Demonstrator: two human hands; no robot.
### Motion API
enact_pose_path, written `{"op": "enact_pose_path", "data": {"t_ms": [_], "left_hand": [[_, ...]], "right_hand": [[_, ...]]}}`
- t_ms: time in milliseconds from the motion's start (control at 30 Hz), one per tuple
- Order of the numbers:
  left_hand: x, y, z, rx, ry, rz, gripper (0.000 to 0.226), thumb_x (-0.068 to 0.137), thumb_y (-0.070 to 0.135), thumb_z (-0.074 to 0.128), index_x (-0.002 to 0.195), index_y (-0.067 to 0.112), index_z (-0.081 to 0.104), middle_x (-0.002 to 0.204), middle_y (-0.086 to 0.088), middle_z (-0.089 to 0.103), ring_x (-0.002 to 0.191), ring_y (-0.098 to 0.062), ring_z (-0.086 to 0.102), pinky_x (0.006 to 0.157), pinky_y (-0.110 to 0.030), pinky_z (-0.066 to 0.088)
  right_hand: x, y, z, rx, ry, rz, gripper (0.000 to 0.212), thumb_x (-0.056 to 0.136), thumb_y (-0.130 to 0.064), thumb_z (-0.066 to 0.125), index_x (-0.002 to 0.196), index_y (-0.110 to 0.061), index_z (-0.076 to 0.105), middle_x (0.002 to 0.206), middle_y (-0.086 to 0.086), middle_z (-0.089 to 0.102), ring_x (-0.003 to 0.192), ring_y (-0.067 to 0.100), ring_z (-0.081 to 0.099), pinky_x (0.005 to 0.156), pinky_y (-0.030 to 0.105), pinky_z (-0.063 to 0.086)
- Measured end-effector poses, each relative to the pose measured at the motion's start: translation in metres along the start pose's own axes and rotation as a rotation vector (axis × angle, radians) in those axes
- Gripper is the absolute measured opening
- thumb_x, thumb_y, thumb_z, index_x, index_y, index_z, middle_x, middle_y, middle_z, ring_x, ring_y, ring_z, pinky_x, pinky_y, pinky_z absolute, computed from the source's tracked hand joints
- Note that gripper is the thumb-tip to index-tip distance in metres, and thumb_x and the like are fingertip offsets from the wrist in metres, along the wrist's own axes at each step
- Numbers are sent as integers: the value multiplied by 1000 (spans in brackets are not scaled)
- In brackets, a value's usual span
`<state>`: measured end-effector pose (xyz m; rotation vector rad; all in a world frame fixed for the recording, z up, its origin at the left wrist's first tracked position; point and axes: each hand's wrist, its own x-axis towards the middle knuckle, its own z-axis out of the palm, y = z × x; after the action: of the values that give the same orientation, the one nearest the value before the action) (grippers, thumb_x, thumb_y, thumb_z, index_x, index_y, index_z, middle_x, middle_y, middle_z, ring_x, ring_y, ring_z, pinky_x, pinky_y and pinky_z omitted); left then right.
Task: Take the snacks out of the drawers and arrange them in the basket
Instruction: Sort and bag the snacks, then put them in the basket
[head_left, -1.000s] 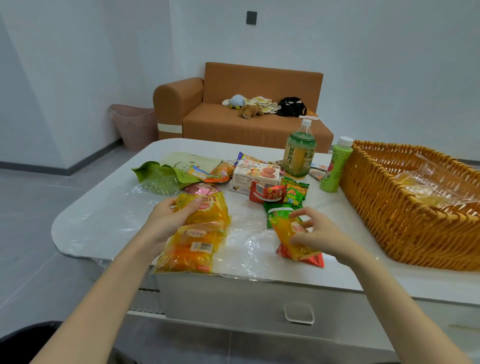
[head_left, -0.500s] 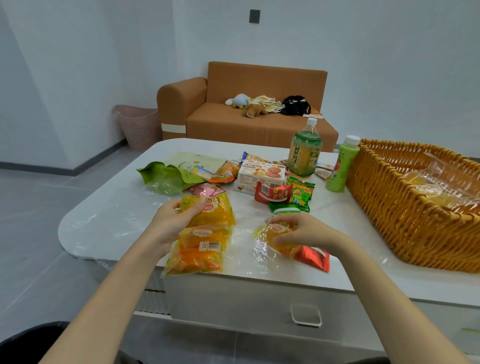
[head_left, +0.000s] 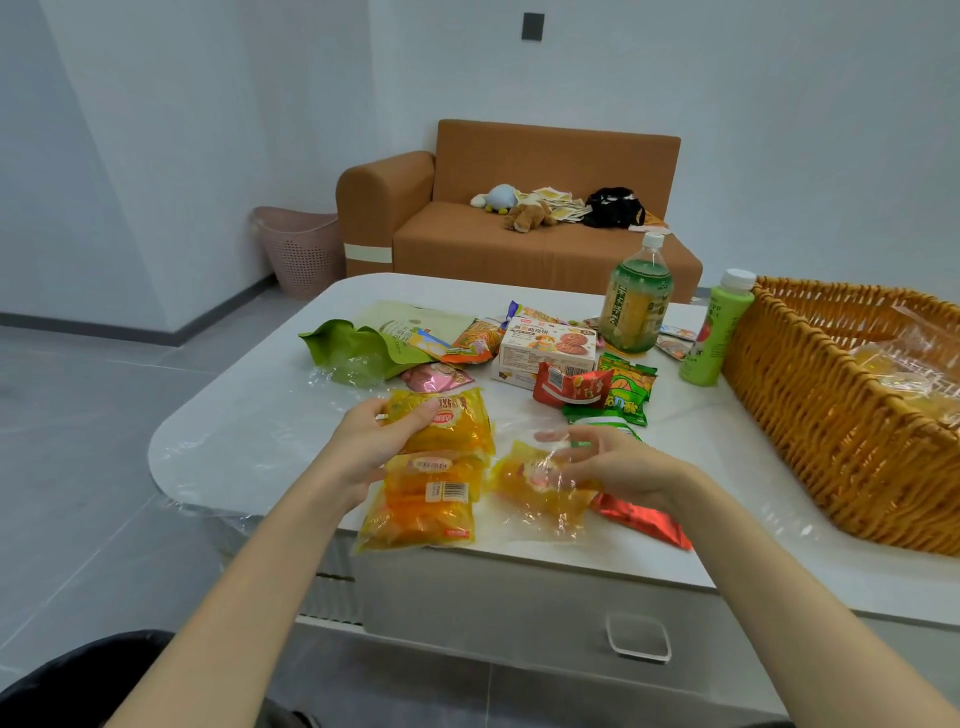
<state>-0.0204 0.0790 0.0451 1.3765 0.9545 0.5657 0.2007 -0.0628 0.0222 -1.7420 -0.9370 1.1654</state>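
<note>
The left hand (head_left: 371, 441) curls its thumb and fingers round the upper yellow packet (head_left: 447, 423), which lies on a lower yellow packet (head_left: 423, 512) on the desk (head_left: 249, 426), well left of the basket (head_left: 831, 415). The right hand (head_left: 623, 465) reaches with fingers stretched onto a clear-wrapped packet (head_left: 535, 488) between that pile and the basket. Blur hides whether it pinches the wrapper. A red packet (head_left: 644, 519) lies beneath its wrist. More wrapped snacks (head_left: 904, 364) sit inside the basket, and a green bottle (head_left: 714, 332) stands just left of it.
</note>
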Motion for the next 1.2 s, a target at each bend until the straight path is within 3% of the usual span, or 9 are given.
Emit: {"op": "enact_pose_path", "data": {"t_ms": [100, 167, 233, 300, 433, 700, 867, 1067, 1200], "left_hand": [[1, 1, 1, 5, -7, -15, 27, 81, 40, 71, 97, 23, 57, 106, -2, 65, 102, -21, 59, 93, -45, 40], [1, 2, 3, -5, -16, -18, 29, 81, 40, 71, 101, 22, 58, 106, -2, 65, 100, -20, 58, 88, -42, 39], [1, 2, 5, -4, -20, -18, 36, 81, 39, 71, 108, 19, 58, 108, -3, 65, 101, -21, 59, 86, -41, 40], [1, 3, 7, -8, -18, -14, 43, 79, 40, 72, 113, 18, 58, 111, -5, 66, 104, -23, 60, 88, -43, 41], [1, 4, 8, -8, -32, -23, 36, 79, 39, 72, 106, 19, 59, 111, -6, 67, 101, -23, 61, 89, -44, 39], [0, 2, 7, 12, -42, -37, 21, 81, 35, 72, 88, 25, 55, 110, -6, 65, 103, -25, 58, 92, -47, 38], [1, 1, 7, 1, -47, -39, 24, 80, 36, 73, 93, 24, 57, 111, -6, 66, 107, -26, 60, 97, -52, 39], [3, 0, 6, -10, -66, -48, 37, 77, 38, 74, 105, 20, 58, 111, -6, 67, 107, -26, 61, 103, -58, 38], [5, -1, 8, -39, -53, -45, 34, 80, 35, 73, 106, 19, 57, 111, -6, 66, 108, -26, 59, 105, -57, 36]], "right_hand": [[9, 4, 4, 122, 182, -117, 42, 81, 5, 69, 121, -7, 63, 114, 8, 69, 99, 18, 68, 86, 28, 55], [9, 4, 11, 302, 163, -23, 35, 81, -6, 71, 115, -1, 66, 97, 10, 73, 77, 15, 70, 68, 25, 57], [5, 1, 17, 132, 103, 103, 32, 83, -23, 72, 105, 1, 69, 67, 0, 70, 53, 6, 63, 49, 18, 49], [4, -1, 15, -229, 84, 137, 34, 82, -43, 69, 88, -10, 73, 52, -9, 59, 44, 2, 52, 44, 15, 40], [6, 1, 9, -457, 74, 111, 37, 80, -52, 68, 67, -18, 60, 61, -6, 55, 57, 8, 49, 53, 18, 38], [7, 5, 8, -39, 387, 20, 32, 82, -25, 76, 74, -10, 50, 70, 4, 59, 54, 12, 59, 46, 22, 52], [4, 4, 15, 69, -27, 188, 19, 79, -18, 77, 77, -10, 60, 91, 12, 70, 78, 19, 67, 79, 34, 56], [1, -1, 14, -16, -119, 189, 27, 83, -10, 73, 58, -12, 62, 66, 3, 65, 60, 10, 62, 53, 16, 47], [-1, 0, 17, -146, -113, 158, 22, 83, -18, 73, 65, -10, 62, 81, 11, 66, 60, 8, 52, 54, 18, 35]]}}
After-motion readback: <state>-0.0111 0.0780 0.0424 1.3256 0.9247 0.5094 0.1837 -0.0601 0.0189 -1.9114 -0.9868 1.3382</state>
